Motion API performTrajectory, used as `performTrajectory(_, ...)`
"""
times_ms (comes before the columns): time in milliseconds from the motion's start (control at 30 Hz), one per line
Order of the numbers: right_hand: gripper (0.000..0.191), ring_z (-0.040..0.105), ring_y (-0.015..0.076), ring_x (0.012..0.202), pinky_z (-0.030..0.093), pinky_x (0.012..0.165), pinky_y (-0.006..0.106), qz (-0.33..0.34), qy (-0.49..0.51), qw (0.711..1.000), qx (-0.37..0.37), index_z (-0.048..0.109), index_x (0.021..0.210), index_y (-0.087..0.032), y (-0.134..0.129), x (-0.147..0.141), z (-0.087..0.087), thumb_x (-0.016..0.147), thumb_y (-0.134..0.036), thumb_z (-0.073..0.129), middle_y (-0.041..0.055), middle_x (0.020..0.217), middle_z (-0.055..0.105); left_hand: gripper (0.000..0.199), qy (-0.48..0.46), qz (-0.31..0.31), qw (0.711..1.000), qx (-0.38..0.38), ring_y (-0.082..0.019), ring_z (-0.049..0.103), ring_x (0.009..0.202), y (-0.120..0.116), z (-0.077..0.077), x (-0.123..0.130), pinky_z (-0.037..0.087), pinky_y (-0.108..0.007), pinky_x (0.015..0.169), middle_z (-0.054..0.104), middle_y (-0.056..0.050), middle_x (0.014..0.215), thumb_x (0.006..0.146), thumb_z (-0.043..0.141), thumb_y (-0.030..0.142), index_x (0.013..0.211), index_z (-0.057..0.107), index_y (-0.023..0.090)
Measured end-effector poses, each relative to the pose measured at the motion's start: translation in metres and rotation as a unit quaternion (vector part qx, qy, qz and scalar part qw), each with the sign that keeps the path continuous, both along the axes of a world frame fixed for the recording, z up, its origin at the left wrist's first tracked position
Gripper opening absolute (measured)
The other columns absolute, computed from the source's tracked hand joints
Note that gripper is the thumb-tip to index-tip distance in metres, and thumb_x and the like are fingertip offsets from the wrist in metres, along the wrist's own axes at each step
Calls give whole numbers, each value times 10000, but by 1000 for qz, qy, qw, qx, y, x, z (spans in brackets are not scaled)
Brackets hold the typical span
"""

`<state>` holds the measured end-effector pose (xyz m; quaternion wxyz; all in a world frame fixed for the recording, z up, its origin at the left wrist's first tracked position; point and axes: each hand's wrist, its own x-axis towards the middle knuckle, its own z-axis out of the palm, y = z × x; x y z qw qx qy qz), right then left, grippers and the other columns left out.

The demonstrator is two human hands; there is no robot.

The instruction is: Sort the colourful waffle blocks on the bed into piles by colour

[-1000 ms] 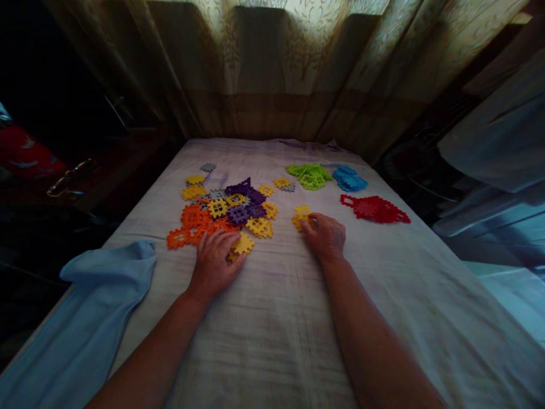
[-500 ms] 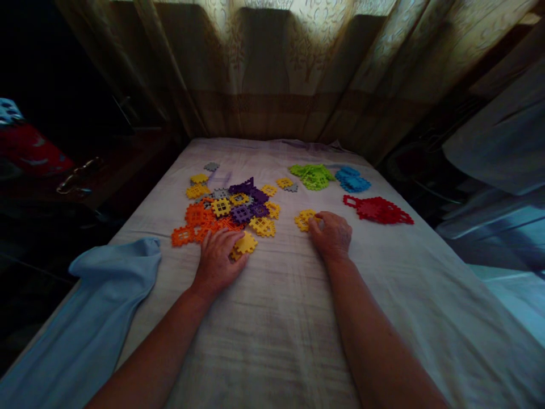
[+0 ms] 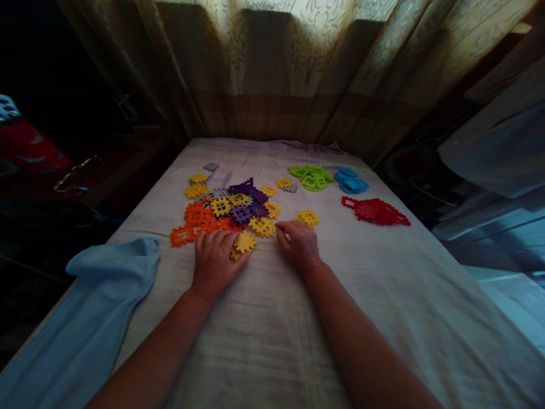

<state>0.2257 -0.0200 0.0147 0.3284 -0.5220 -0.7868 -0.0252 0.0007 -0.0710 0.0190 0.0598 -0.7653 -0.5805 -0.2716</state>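
My left hand [image 3: 216, 258] is curled around yellow interlocking plastic tiles [image 3: 244, 242], which stick out between thumb and fingers at the near edge of a mixed pile. Beneath its fingertips lie orange tiles [image 3: 196, 215]. My right hand [image 3: 299, 244] rests low over the sheet with bent fingers and nothing visible in them. Its fingertips are close beside a yellow window tile [image 3: 261, 226] at the pile's right edge; whether they touch is unclear. Just behind that hand lie a few other yellow tiles [image 3: 308, 218]. Purple tiles [image 3: 247, 196] top the pile, with grey ones [image 3: 220, 193] partly covered.
Lime green tiles [image 3: 313, 177], blue tiles [image 3: 351, 180] and red tiles [image 3: 377, 211] lie in separate heaps on the right of the sheet-covered surface [image 3: 264, 329]. A light blue cloth [image 3: 114, 284] drapes over the left edge. Curtains [image 3: 268, 74] hang behind.
My right hand has let go of the yellow tiles on the right and moved left toward the pile. My left hand stays with its yellow tiles, almost unmoved.
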Motion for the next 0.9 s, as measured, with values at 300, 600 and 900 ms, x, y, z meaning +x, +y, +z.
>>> performTrajectory(300,216,634,209,817,443,766,312,90,-51,992,-77,711,957,-188,-23,-41,9,916,-375,611,77,874,733,349,-21,-2,1000,-10,-279,628,1059,2,-4,-4,428,-444,931,733,-93,1130,944,444,295,1198,649,172)
performTrajectory(600,409,606,251,903,435,796,346,62,-84,989,-107,690,968,-188,-30,-50,16,837,-574,659,99,943,706,333,-57,-21,998,-32,-241,645,995,3,-1,-6,439,-401,886,749,-64,1069,949,417,238,1172,661,202)
performTrajectory(900,438,625,255,971,466,867,355,87,-55,987,-123,671,1132,-184,-25,-44,16,807,-474,711,103,1038,717,350,-83,-23,995,-45,-238,641,998,4,-1,-6,443,-400,891,752,-55,1056,932,406,200,1155,676,207)
